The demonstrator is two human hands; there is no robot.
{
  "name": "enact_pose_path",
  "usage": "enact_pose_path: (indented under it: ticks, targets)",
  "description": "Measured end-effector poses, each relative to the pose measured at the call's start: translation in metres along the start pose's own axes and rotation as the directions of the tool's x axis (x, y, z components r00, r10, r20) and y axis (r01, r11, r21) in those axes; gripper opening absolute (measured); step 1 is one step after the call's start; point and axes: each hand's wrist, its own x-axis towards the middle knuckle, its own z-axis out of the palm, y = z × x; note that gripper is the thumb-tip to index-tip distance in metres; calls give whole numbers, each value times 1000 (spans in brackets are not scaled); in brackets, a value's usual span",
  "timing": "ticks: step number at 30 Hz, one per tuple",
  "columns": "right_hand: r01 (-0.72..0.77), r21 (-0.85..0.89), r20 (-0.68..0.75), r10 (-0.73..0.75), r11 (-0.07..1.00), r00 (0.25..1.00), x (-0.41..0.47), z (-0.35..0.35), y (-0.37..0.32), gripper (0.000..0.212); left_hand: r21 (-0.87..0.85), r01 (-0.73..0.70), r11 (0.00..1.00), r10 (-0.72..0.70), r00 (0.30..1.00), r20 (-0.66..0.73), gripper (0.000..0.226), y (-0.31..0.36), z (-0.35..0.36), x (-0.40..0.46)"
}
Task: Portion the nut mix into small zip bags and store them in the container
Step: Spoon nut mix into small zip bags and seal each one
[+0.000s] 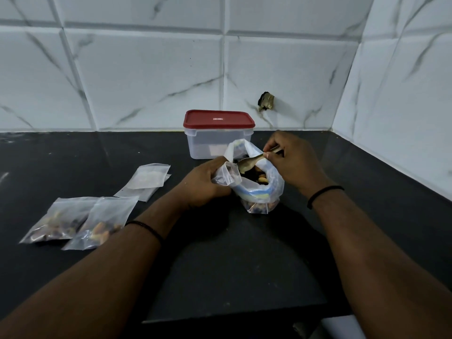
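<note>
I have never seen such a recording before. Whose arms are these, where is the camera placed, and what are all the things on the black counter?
There is no machine here, only a person. The single picture comes from a camera worn on the head, looking down at both arms. The left hand holds a small zip bag open. The right hand pinches a spoon that dips into the big nut mix bag. On the black counter, at the left, lie two filled small bags and, behind them, some empty bags. At the back stands a clear container, its red lid on.
</note>
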Motion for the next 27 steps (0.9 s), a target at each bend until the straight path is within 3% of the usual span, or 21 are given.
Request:
enact_pose_path:
  ticks: [5, 8, 13, 17, 21, 27]
  targets:
    - [-69, 106, -119, 82, 992, 989, 1, 0, 5, 6, -1, -7, 1000, 7, 999, -35, 81, 0, 0, -1]
    - [-80, 82, -123, 89, 993, 988, 2, 3, 7, 8, 2, -21, 1000, 21, 999, -35, 68, 0, 0, 1]
    - [-76, 1, -64, 76, 997, 995, 4, 16, 3, 5, -36, -47, 998, 46, 999, -12, 54, 2, 0, 1]
    - [-146, 33, -16, 146, 989, 989, 5, 23, -1, 7, -79, -73, 994, 71, 997, -24, 42, 4, 0, -2]
    - [-286, 167, 72, 278, 943, 958, 8, 14, 0, 9, -102, -75, 992, 73, 997, -25, 40, 5, 0, -3]
    - [-482, 387, 173, 452, 786, 875, 5, 14, 0, 8, -113, -79, 990, 75, 997, -36, 40, 3, 1, -2]
